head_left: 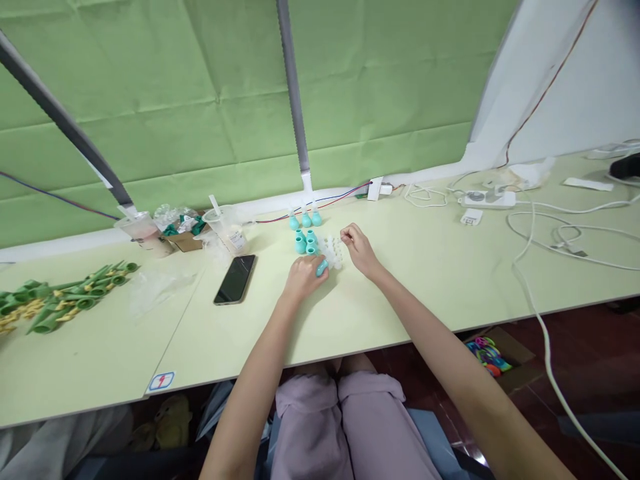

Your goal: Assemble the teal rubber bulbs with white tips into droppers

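While L hand (303, 275) has fingers round a teal pc (322, 268), R hand (358, 245) pinches, can't tell on what; wide tabletop (420, 247) R of those fingers, front edge (350, 351) well behind.

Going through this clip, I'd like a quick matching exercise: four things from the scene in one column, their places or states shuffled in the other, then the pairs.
Things:
1. Left hand
2. Phone
3. Power strip
4. Green pieces

Places or states:
A. Among white cables
B. Mixed with small yellow pieces
C. Holding a turquoise piece
D. Lying flat, dark screen up

Pairs: 1-C, 2-D, 3-A, 4-B
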Demonstrator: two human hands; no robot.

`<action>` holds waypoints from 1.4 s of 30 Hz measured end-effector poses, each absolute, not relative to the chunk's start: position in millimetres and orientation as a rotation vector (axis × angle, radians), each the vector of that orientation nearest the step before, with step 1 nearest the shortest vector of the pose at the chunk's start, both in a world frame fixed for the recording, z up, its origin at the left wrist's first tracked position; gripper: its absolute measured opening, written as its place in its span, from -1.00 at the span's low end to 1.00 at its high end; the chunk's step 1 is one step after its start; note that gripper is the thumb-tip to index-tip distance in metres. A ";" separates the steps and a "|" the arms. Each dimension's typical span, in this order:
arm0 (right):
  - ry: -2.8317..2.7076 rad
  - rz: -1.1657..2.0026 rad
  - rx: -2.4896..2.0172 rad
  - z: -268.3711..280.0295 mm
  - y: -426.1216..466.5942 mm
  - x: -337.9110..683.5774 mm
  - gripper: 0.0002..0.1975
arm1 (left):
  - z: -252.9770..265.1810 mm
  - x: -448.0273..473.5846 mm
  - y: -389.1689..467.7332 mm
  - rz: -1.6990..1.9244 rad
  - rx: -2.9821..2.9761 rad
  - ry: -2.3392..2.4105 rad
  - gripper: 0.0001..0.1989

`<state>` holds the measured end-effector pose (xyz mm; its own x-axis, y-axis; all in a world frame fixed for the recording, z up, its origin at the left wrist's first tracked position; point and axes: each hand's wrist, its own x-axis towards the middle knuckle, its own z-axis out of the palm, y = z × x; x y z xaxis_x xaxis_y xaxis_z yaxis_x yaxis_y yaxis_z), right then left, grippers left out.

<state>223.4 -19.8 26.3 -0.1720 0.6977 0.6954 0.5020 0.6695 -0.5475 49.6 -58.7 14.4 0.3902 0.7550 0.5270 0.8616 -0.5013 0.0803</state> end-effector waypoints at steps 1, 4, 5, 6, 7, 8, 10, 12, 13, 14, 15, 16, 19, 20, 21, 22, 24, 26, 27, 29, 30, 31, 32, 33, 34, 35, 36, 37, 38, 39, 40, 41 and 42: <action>-1.805 0.238 -0.959 26.0 -17.4 225.3 -0.81 | 14.7 48.9 -58.3 -0.790 -2.444 -1.454 -0.78; -1.780 0.187 -1.050 22.1 -10.7 232.7 -0.81 | 17.5 45.2 -56.5 -0.952 -2.403 -1.532 -0.77; -1.799 0.145 -1.106 19.8 -9.1 235.5 -0.82 | 18.9 43.5 -55.7 -1.040 -2.366 -1.564 -0.75; -1.835 0.095 -1.168 17.1 -7.8 238.3 -0.83 | 20.5 41.5 -54.9 -1.148 -2.312 -1.599 -0.74; -1.887 0.040 -1.227 14.1 -7.0 240.8 -0.85 | 22.0 39.2 -54.0 -1.267 -2.244 -1.637 -0.72; -1.950 -0.016 -1.278 10.8 -6.5 243.0 -0.86 | 23.5 36.8 -53.1 -1.384 -2.170 -1.676 -0.71; -2.085 -0.125 -1.351 4.1 -6.0 245.9 -0.87 | 25.5 31.6 -51.1 -1.584 -2.036 -1.757 -0.70; -2.203 -0.234 -1.393 -2.3 -5.1 247.0 -0.87 | 26.1 26.6 -48.8 -1.725 -1.953 -1.814 -0.69; -2.244 -0.285 -1.409 -5.0 -4.4 247.2 -0.87 | 25.8 24.5 -47.6 -1.777 -1.931 -1.827 -0.70; -2.272 -0.328 -1.420 -7.4 -3.4 247.1 -0.87 | 25.2 22.8 -46.5 -1.819 -1.913 -1.830 -0.70; -2.288 -0.360 -1.427 -9.4 -2.2 246.9 -0.87 | 24.4 21.5 -45.4 -1.849 -1.898 -1.830 -0.70; -2.296 -0.378 -1.431 -11.1 -1.0 246.6 -0.87 | 23.6 20.7 -44.4 -1.868 -1.888 -1.829 -0.70; -2.313 -0.382 -1.409 -14.0 1.6 244.8 -0.86 | 22.1 20.8 -42.7 -1.882 -1.903 -1.821 -0.69; -2.321 -0.373 -1.392 -14.3 1.9 244.2 -0.86 | 22.0 21.3 -42.5 -1.883 -1.922 -1.815 -0.69; -2.327 -0.360 -1.375 -14.4 1.9 243.7 -0.87 | 22.0 22.0 -42.4 -1.884 -1.945 -1.809 -0.69; -2.331 -0.340 -1.360 -14.0 1.7 243.7 -0.87 | 22.1 22.6 -42.4 -1.883 -1.967 -1.804 -0.69; -2.317 -0.272 -1.344 -12.1 1.1 245.2 -0.88 | 22.2 23.4 -42.3 -1.882 -1.996 -1.806 -0.68; -2.263 -0.184 -1.351 -8.7 0.6 248.9 -0.86 | 22.3 23.4 -42.0 -1.883 -2.007 -1.810 -0.67; -2.225 -0.141 -1.361 -6.5 0.4 251.2 -0.85 | 22.3 23.2 -41.9 -1.883 -2.012 -1.805 -0.67; -2.141 -0.073 -1.380 -1.1 -0.7 255.2 -0.83 | 22.8 22.6 -42.0 -1.870 -2.019 -1.792 -0.67; -2.095 -0.044 -1.381 2.1 -1.7 256.2 -0.83 | 23.2 22.5 -42.5 -1.853 -2.015 -1.780 -0.67; -2.045 -0.005 -1.373 5.6 -3.1 256.2 -0.83 | 23.7 22.7 -43.4 -1.824 -2.003 -1.762 -0.66; -1.992 0.050 -1.354 9.3 -4.9 255.0 -0.83 | 24.1 23.3 -44.8 -1.774 -1.988 -1.735 -0.66; -1.937 0.129 -1.318 13.0 -7.0 252.6 -0.83 | 24.5 24.4 -46.5 -1.698 -1.975 -1.698 -0.66; -1.888 0.235 -1.259 16.5 -9.3 248.9 -0.81 | 24.7 26.0 -48.4 -1.595 -1.977 -1.649 -0.67; -1.850 0.369 -1.178 19.5 -11.7 244.2 -0.76 | 24.4 28.0 -50.5 -1.469 -1.999 -1.586 -0.68; -1.822 0.517 -1.080 21.8 -14.0 238.8 -0.70 | 23.8 30.5 -52.4 -1.325 -2.042 -1.508 -0.68; -1.801 0.663 -0.979 23.3 -16.2 233.2 -0.62 | 22.7 33.2 -54.1 -1.175 -2.101 -1.420 -0.69; -1.786 0.790 -0.895 24.1 -18.0 227.7 -0.56 | 21.2 36.0 -55.3 -1.030 -2.163 -1.326 -0.69; -1.777 0.892 -0.843 24.2 -19.5 222.9 -0.54 | 19.6 38.6 -56.2 -0.901 -2.217 -1.234 -0.69; -1.767 0.963 -0.829 23.9 -20.4 218.9 -0.55 | 18.0 40.8 -56.6 -0.797 -2.249 -1.162 -0.68; -1.753 1.007 -0.841 23.4 -20.9 216.1 -0.58 | 16.6 42.4 -56.8 -0.723 -2.258 -1.114 -0.68; -1.734 1.033 -0.865 22.9 -21.0 214.4 -0.62 | 15.6 43.5 -56.7 -0.677 -2.251 -1.091 -0.68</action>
